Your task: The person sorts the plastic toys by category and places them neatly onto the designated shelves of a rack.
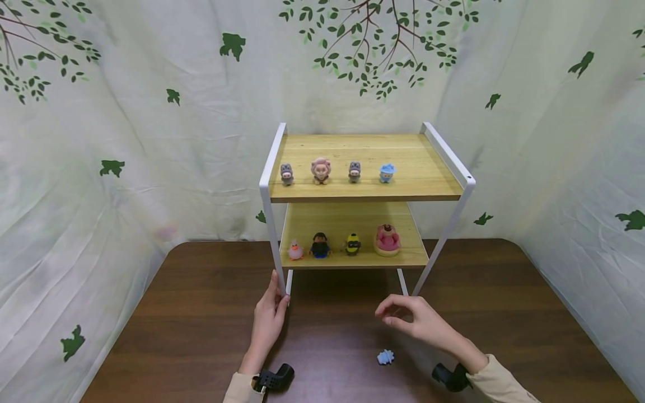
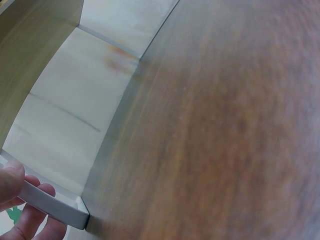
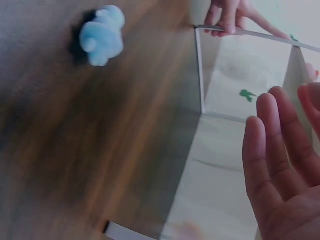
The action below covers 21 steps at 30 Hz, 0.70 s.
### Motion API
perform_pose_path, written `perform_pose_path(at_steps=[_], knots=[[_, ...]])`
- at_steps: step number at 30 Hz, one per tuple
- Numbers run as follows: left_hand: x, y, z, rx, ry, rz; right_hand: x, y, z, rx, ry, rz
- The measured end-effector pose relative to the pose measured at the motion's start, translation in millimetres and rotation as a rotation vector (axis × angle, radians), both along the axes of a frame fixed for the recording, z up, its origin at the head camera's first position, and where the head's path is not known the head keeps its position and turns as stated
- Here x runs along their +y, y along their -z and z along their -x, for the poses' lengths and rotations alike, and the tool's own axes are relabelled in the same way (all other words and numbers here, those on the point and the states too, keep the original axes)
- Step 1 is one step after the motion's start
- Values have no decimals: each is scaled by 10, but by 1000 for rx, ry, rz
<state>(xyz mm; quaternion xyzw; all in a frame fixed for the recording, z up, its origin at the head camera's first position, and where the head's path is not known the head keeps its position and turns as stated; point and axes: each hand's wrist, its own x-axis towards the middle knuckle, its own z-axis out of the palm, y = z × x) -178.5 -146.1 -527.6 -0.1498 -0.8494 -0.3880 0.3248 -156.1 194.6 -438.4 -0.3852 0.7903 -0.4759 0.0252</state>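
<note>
My left hand [image 1: 267,322] grips the white front left leg [image 2: 52,206] of a small two-tier shelf [image 1: 428,168], thumb on one side and fingers on the other. Over the table, in front of the shelf's right side, my right hand [image 1: 423,322] hovers with loosely bent fingers [image 3: 272,135] and nothing between them. A light blue figurine [image 1: 385,357] lies on the tabletop below that hand, apart from it; the right wrist view shows the same blue figurine [image 3: 102,37] at upper left.
Several figurines line the upper board, among them a pink-maned one [image 1: 321,170] and a blue-hatted one [image 1: 387,173]. On the lower board stand a pink duck [image 1: 295,250], a dark figure [image 1: 319,246], a yellow-and-black figure [image 1: 353,244] and a pink bear [image 1: 387,240]. Leaf-print cloth [image 1: 201,168] surrounds the brown table [image 1: 201,313].
</note>
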Motion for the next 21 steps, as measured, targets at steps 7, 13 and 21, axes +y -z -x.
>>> perform_pose_path(at_steps=[7, 13, 21], knots=[[0, 5, 5, 4, -5, 1, 3, 120, -26, -13, -52, -20], [-2, 6, 3, -1, -5, 3, 7, 204, -52, -60, -78, -53], [-5, 22, 12, 14, -3, 13, 15, 335, -69, -155, -113, -101]])
